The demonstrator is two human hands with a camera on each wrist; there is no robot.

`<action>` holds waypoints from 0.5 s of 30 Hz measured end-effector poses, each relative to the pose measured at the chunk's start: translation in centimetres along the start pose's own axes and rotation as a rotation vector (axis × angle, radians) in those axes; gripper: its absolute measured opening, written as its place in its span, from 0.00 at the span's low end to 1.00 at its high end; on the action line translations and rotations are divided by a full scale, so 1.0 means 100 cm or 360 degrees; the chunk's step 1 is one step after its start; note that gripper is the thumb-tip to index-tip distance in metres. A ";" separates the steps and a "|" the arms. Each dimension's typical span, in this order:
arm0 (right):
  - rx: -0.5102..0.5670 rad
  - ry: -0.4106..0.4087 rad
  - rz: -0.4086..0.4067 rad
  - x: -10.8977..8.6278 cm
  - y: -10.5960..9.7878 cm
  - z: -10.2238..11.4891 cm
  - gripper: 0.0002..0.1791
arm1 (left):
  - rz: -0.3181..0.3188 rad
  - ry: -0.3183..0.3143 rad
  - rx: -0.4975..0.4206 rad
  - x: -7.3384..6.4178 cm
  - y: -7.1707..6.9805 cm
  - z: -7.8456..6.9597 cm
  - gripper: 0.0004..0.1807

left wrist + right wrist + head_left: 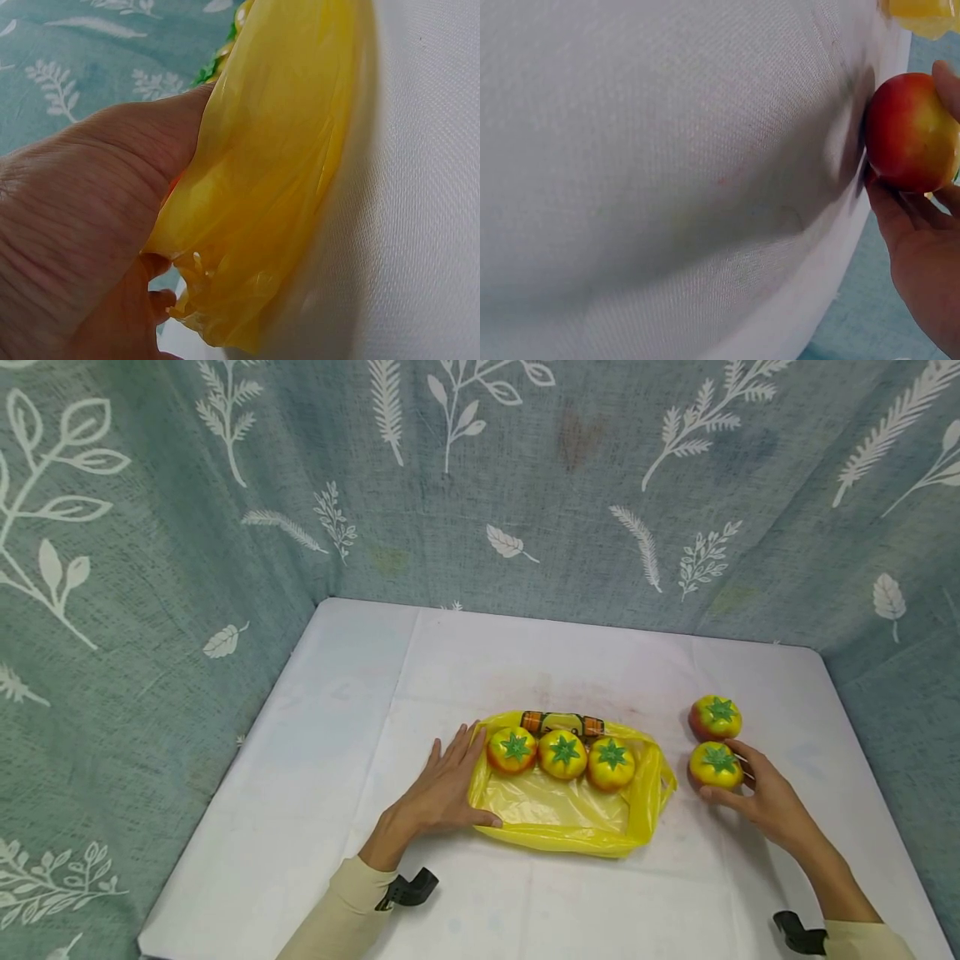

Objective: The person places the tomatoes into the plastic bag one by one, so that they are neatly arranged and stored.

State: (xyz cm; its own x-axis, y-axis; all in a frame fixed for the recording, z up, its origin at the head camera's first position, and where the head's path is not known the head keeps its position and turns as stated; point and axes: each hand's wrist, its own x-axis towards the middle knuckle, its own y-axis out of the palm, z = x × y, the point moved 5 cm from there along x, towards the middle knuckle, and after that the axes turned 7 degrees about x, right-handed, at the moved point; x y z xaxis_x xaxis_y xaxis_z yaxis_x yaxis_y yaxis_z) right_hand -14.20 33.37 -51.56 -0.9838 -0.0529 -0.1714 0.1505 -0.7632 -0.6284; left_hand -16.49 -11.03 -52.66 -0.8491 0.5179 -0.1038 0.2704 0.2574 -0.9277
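A tray lined with a yellow plastic bag (547, 837) lies mid-table. Along its far side sit three toy tomatoes, yellow-red with green star-shaped tops: a left one (512, 751), a middle one (562, 754) and a right one (611, 764). My left hand (447, 785) rests with spread fingers against the tray's left end, thumb at the near corner; in the left wrist view, yellow plastic (277, 172) hides part of it. To the tray's right, my right hand (772, 797) holds another toy tomato (715, 766) between thumb and fingers, low at the tabletop.
Just beyond the held one stands one more toy tomato (716, 718). An orange-and-black printed label (562, 723) shows at the tray's far edge. White cloth covers the table (360, 693), and a patterned green-grey curtain (480, 510) hangs behind and at both sides.
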 end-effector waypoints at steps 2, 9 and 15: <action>-0.0010 0.0007 -0.0007 0.000 0.000 -0.001 0.57 | 0.0001 -0.0001 -0.0001 0.000 0.000 0.000 0.76; -0.0041 0.0027 -0.0005 0.001 -0.001 -0.003 0.56 | 0.0016 0.0002 0.0003 0.000 -0.001 0.000 0.76; -0.0026 0.0018 -0.0011 0.002 0.000 -0.003 0.55 | 0.0017 0.0003 0.0004 0.000 -0.001 -0.001 0.76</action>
State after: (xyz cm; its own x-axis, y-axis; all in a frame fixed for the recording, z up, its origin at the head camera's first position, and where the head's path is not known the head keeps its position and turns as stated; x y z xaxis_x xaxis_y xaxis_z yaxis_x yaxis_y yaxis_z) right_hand -14.33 33.55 -51.82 -0.9836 -0.0404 -0.1758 0.1456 -0.7528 -0.6419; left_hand -16.48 -11.00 -52.56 -0.8452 0.5223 -0.1132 0.2786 0.2497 -0.9274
